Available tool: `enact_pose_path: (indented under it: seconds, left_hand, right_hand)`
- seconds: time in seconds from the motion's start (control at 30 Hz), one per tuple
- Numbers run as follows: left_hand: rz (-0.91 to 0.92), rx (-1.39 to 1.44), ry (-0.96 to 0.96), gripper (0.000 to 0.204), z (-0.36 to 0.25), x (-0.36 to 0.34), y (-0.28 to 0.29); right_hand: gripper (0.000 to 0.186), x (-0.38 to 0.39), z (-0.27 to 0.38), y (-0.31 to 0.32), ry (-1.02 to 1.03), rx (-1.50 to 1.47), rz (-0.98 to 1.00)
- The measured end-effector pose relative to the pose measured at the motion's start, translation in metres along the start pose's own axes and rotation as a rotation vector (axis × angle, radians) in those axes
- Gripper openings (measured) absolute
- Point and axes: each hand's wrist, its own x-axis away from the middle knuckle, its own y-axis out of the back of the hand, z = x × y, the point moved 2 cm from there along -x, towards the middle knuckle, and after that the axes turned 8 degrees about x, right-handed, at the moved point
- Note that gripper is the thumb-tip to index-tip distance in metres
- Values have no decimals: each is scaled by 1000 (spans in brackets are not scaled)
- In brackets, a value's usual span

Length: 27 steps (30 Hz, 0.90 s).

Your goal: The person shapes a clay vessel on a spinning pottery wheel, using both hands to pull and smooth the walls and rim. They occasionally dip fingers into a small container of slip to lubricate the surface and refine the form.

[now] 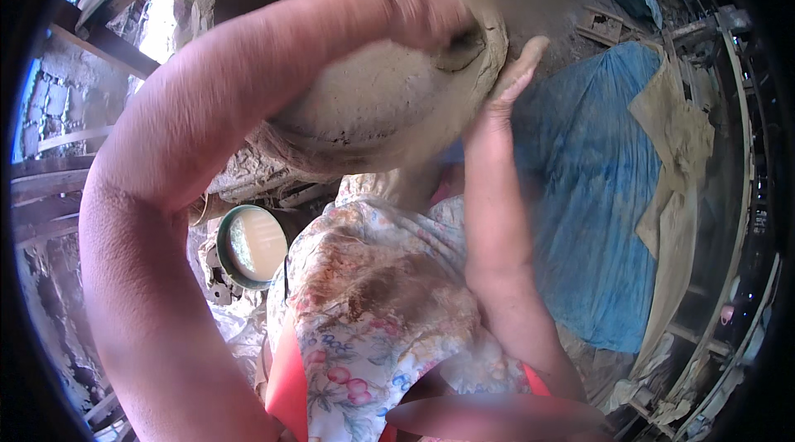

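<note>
A large round clay pot (373,102) with thick, wet grey-brown walls fills the upper middle, its mouth facing me. My left arm bends across the opening, and my left hand (431,19) is curled against the inner right wall, smeared by motion. Its fingertips meet a dark patch beside a raised clay ridge (462,57); whatever they hold is hidden. On the outer right side, my right hand (522,69) lies along the wall with fingers stretched out, opposite the left. It holds nothing visible.
Below the pot on the left stands a dark green bucket (252,247) of cloudy, pale liquid. A blue cloth (596,202) drapes over tan sacking (683,160) at the right. My floral apron (364,285) is stained with clay. Wooden beams (50,185) line the left edge.
</note>
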Motion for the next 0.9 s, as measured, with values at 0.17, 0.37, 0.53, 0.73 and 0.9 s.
enact_pose_path:
  seconds: [0.17, 0.37, 0.53, 0.73, 0.9]
  left_hand:
    - [-155, -94, -147, 38, 17, -8, -3]
    - [-182, -416, -67, 27, -9, -1, -28]
    - [-148, -695, -136, 29, -24, 16, -40]
    - [-341, -448, -16, 36, -15, -2, -14]
    - [-195, -891, -69, 29, -28, -8, -38]
  right_hand:
    - [77, 21, -7, 0, 47, -155, 5]
    - [81, 23, -2, -8, -58, -97, -42]
    - [82, 23, 3, -10, -16, 18, -39]
    - [81, 19, 1, -9, -48, -74, -32]
    - [77, 9, 6, 2, -83, -17, -39]
